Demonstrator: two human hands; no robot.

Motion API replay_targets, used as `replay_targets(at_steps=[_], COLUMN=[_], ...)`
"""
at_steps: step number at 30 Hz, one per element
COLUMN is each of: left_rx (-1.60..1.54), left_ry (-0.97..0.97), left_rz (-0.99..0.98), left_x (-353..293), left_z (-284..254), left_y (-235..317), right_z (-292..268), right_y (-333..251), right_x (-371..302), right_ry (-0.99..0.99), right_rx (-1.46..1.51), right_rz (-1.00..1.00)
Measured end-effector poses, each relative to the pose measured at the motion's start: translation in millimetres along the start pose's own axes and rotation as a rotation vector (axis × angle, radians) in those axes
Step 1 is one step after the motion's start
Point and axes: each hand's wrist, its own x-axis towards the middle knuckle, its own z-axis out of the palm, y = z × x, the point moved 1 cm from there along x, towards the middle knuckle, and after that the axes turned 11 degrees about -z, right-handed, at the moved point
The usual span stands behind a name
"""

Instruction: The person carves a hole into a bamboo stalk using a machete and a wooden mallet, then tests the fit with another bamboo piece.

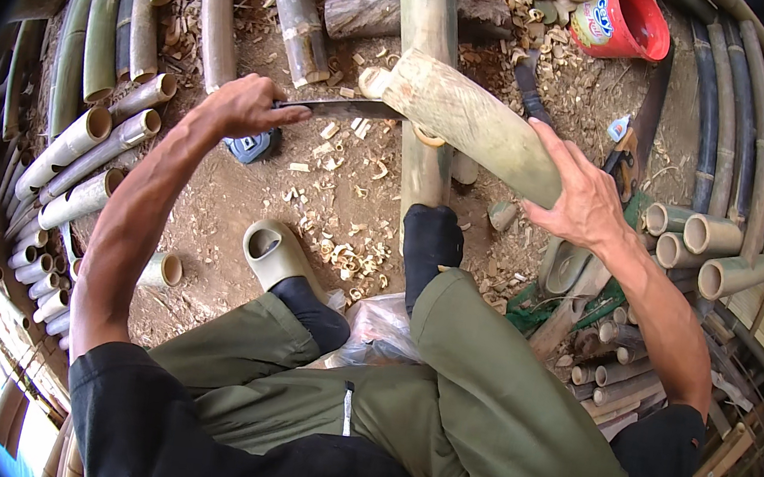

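My left hand [243, 109] is closed on a long knife [348, 109], its dark blade reaching right to the upper end of a thick, pale bamboo section [473, 121]. The blade's tip end is hidden at the bamboo. My right hand [583, 192] grips the section's lower right end, fingers along its upper side and thumb beneath. The section lies tilted across a long bamboo pole [427, 182], which runs away from me. My foot in a black sock [434, 245] rests at the pole's near end. A ring-like curl of bamboo [428, 137] shows under the section.
Bamboo poles [109, 14] lie at left, with short cut tubes [86, 202] below. Further tubes [735, 277] are stacked at right. A dark log [361, 17] crosses under the pole. A red bucket [621, 25], a blue tape measure [250, 146] and wood shavings [351, 259] are around.
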Motion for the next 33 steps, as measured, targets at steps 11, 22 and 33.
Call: replay_targets(at_steps=[11, 22, 33], left_rx=[-0.108, -0.075, -0.221], left_ry=[0.889, 0.711, 0.386], left_rz=[-0.045, 0.02, 0.155], left_x=[-12.4, -33.9, -62.6], left_z=[22.0, 51.2, 96.6], left_y=[-44.3, 71.0, 48.0], right_z=[96.9, 230.9, 174.8], right_y=[49.6, 11.0, 62.0], right_x=[-235.8, -199.4, -57.6], right_ry=[-0.202, -0.012, 0.1], right_rx=[-0.045, 0.201, -0.005], right_rz=[0.13, -0.12, 0.187])
